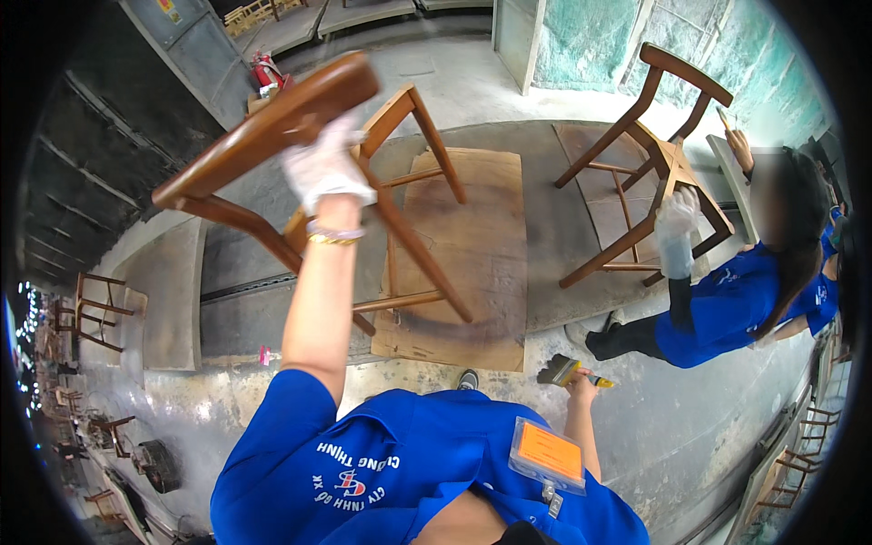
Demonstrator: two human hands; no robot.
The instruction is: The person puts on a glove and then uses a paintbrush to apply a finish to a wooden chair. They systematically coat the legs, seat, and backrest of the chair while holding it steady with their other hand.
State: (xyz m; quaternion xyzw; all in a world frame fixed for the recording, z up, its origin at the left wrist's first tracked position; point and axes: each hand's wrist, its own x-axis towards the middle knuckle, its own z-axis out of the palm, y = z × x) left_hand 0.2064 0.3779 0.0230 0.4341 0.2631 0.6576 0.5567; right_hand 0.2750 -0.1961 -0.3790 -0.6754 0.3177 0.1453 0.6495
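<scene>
A brown wooden chair frame (263,123) is tilted up on the left, its curved backrest raised and blurred by motion. My left hand (327,168), in a white glove, grips the chair by its frame close to the backrest; the fingers are partly hidden and smeared. Beneath its legs lies a stained cardboard sheet (472,263). Low on the right, away from the chair, my bare right hand (582,389) is closed round the yellow handle of a paintbrush (559,371), whose dark, wide bristles point left.
On the right a co-worker (727,291) in blue holds a second wooden chair frame (636,136) with a gloved hand. Grey platforms (241,263) run across the middle. More chairs (102,309) stand far left. A red fire extinguisher (265,71) is at the back.
</scene>
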